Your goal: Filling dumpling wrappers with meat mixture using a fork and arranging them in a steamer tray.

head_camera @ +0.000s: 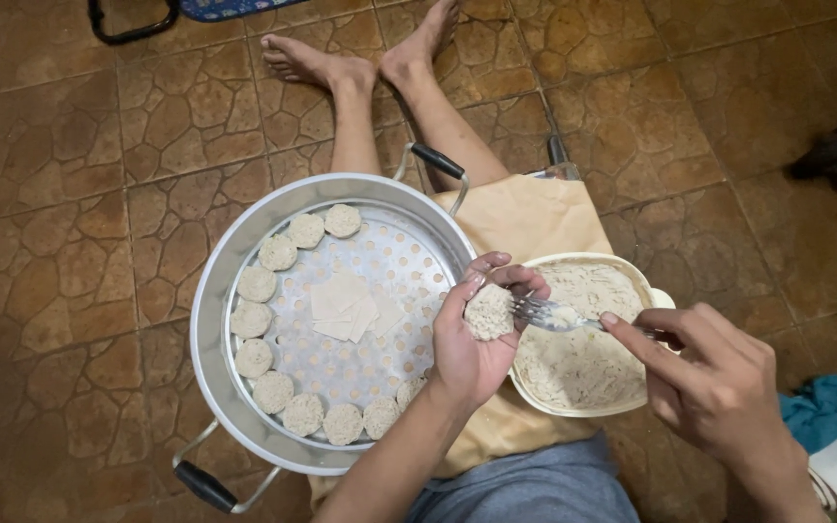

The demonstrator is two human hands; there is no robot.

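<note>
Underfoot, the brown stone-patterned floor (70, 145) fills most of the view, with the person's bare legs (370, 116) stretched out across it. On the floor to the left sits a big round metal steamer pot (213, 320) with black handles; its perforated tray (380, 261) holds a ring of round dumplings (273, 392) along the left and lower edge, and a small stack of pale square wrappers (341, 305) lies in the middle. A tan cloth (525, 218) covers the lap, and on it, just right of the pot, rests a cream bowl (583, 368) of pale minced filling. A blue rag (835, 407) lies at the right edge. The left hand (472, 349) is cupped palm up over the pot's right rim, fingers curled around one filled dumpling (488, 312). The right hand (719, 383) pinches the handle of a metal fork (546, 312), whose tines carry a bit of filling and touch the dumpling in the left hand, above the bowl.
</note>
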